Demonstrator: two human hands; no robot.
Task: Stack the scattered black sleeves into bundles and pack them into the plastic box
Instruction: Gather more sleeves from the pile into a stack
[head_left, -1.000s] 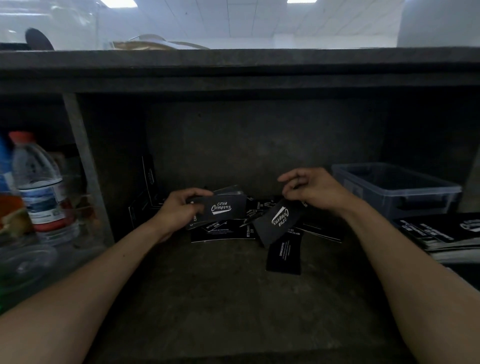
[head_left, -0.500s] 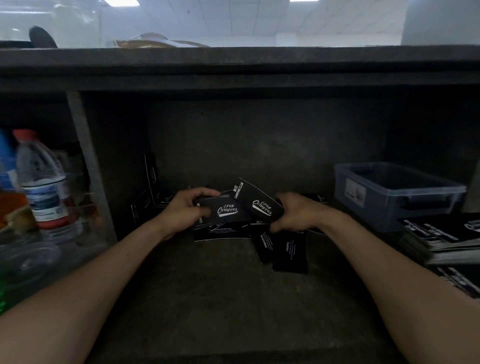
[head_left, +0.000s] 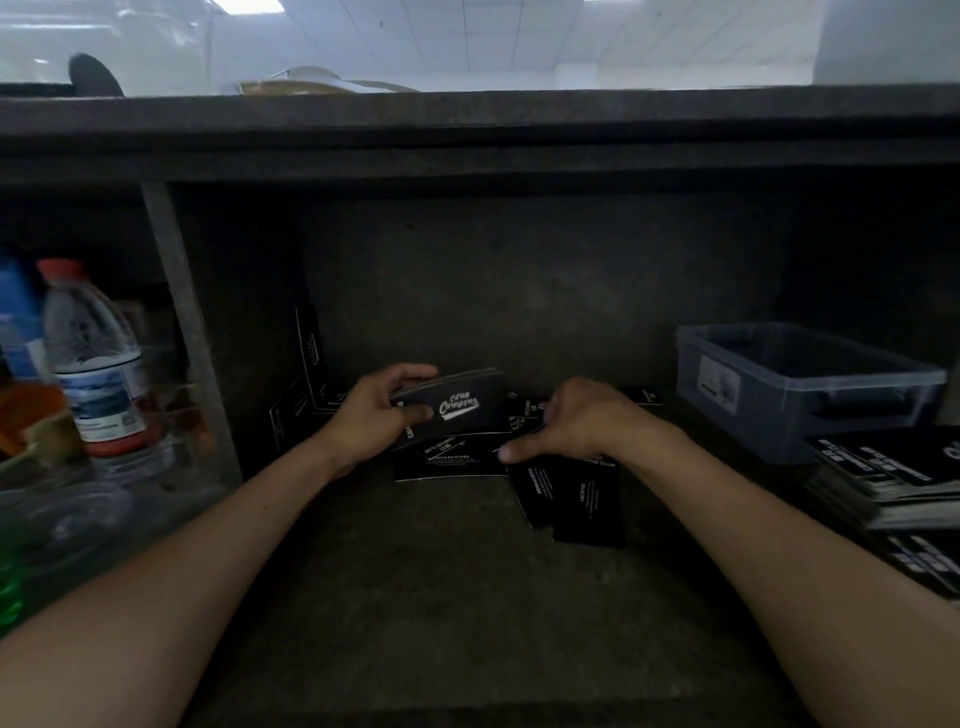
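My left hand grips a small bundle of black sleeves with white lettering, held on edge above the shelf. My right hand reaches down onto the scattered sleeves lying flat on the dark shelf, fingers curled over one at the pile's middle; the thumb points left, and I cannot see whether it has hold of one. More sleeves lie under the bundle. The clear plastic box stands at the right back of the shelf.
Stacked black sleeves lie at the right edge in front of the box. A few sleeves lean against the left wall. A water bottle and clutter stand beyond a metal post. A low shelf top overhangs.
The sleeve that my right hand carried has joined the bundle in my left hand. My right hand has since dropped back onto the scattered sleeves.
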